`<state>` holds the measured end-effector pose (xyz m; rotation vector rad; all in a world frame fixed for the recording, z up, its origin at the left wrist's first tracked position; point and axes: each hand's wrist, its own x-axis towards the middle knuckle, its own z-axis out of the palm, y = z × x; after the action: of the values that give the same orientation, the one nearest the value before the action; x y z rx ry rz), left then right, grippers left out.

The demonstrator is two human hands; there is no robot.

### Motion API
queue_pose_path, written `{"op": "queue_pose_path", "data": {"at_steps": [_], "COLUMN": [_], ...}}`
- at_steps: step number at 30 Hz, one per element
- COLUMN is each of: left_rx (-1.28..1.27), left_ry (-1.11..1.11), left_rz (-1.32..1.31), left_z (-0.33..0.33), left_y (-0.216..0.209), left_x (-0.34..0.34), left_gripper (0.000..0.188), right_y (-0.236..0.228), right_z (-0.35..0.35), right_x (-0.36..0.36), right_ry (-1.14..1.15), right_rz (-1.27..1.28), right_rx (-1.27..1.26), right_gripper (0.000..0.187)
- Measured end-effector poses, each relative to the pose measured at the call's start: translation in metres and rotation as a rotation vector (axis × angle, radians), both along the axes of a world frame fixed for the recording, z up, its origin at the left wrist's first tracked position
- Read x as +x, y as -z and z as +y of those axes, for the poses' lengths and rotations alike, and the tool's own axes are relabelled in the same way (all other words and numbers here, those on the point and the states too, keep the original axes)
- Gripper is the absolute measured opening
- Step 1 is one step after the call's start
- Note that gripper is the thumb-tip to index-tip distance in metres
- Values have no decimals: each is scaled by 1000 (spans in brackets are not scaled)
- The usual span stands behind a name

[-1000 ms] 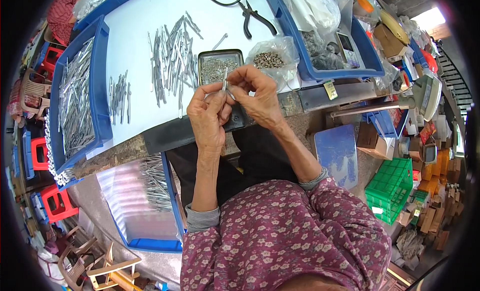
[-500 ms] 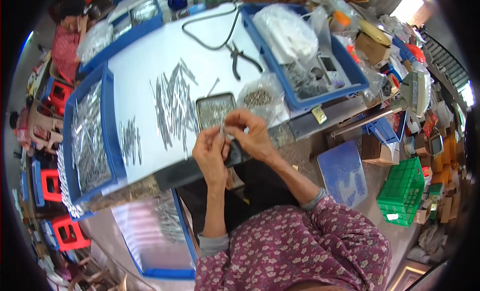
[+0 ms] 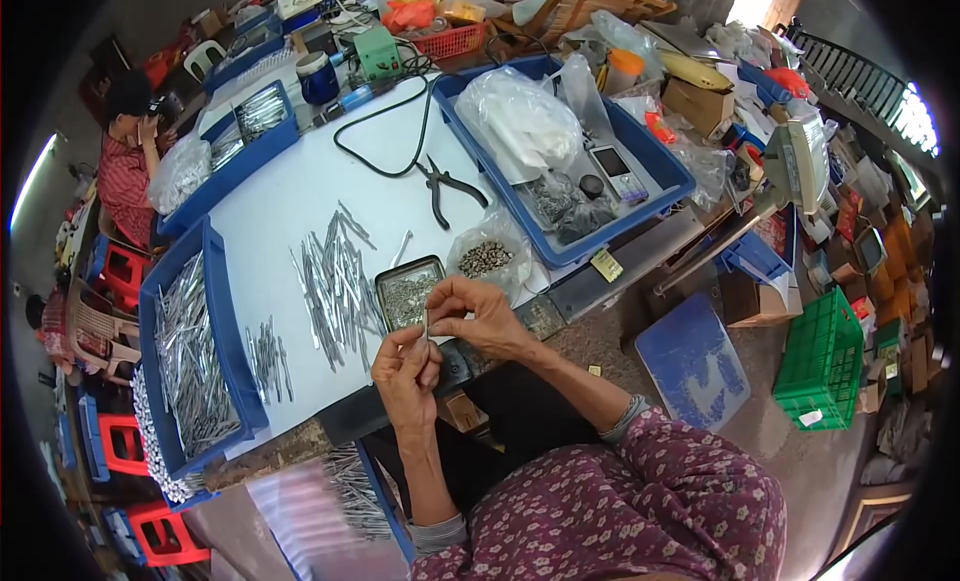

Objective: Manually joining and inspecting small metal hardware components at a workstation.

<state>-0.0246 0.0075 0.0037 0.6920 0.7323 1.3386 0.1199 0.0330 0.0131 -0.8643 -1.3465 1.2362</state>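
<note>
My left hand (image 3: 407, 373) is closed at the table's front edge, pinching a slim metal piece (image 3: 426, 326) that stands upright between the fingers. Against the same piece, my right hand (image 3: 478, 316) is closed too, thumb and forefinger near its upper end. Just beyond the hands lies a small tin (image 3: 408, 294) of tiny metal parts. To its right sits a clear plastic bag (image 3: 490, 253) with small brownish metal parts. A loose pile of slim metal strips (image 3: 338, 289) spreads left of the tin, and a smaller group (image 3: 268, 361) lies farther left.
Black-handled pliers (image 3: 447, 189) and a black cable (image 3: 385, 171) lie behind the tin. A blue tray (image 3: 195, 346) full of metal strips borders the left side. Another blue tray (image 3: 580, 246) with bags and a small device stands right. A person (image 3: 130, 171) sits far left.
The whole view has shifted, so the table sits lower and more of the far end shows. My hands stay together on the slim metal piece.
</note>
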Motion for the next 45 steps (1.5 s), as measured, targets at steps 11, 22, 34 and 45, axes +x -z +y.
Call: {"op": "queue_pose_path", "data": {"at_steps": [11, 22, 34, 45], "left_rx": [130, 73, 64, 6], "left_ry": [-297, -404, -376, -303], "left_rz": [417, 513, 262, 7], "left_z": [-5, -9, -1, 2], "left_y": [-4, -12, -5, 7], "left_x": [7, 14, 9, -6], "left_gripper": [10, 10, 7, 8], "right_y": [7, 1, 15, 16], "right_z": [6, -12, -4, -8], "right_x": [-24, -38, -54, -65], "right_ry": [-3, 232, 435, 195], "right_rz": [111, -177, -319, -43], "right_rx": [-130, 27, 322, 20], "right_gripper": [24, 18, 20, 28]}}
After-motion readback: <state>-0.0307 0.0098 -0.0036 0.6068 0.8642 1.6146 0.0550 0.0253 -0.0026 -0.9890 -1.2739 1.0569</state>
